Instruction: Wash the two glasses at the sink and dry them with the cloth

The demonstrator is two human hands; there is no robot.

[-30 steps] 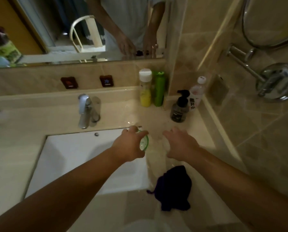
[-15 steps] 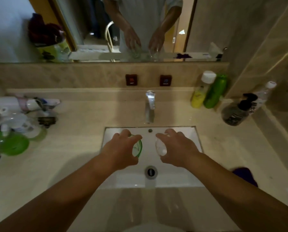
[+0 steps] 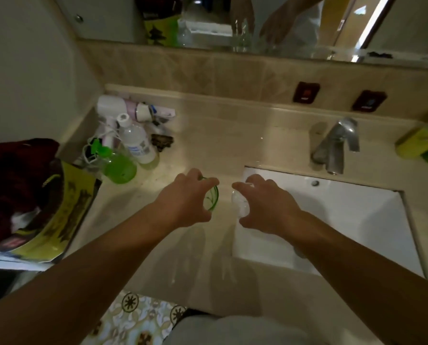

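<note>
Head view looks down on a beige worktop (image 3: 203, 125) with a white sink (image 3: 357, 220) set toward its right end. Left hand (image 3: 183, 202) has its fingers curled round a green-tinted glass (image 3: 211, 197), held over the worktop just left of the sink's left edge. Right hand (image 3: 270, 207) grips a clear glass (image 3: 240, 205), right at that edge. The tap (image 3: 337, 145) stands at the sink's back edge, well apart from both; no water shows running. No cloth is visible. Risk, as I judge it: both glasses hang close together over hard stone, so they may knock, or one may slip from a wet grip and break before reaching the basin.
</note>
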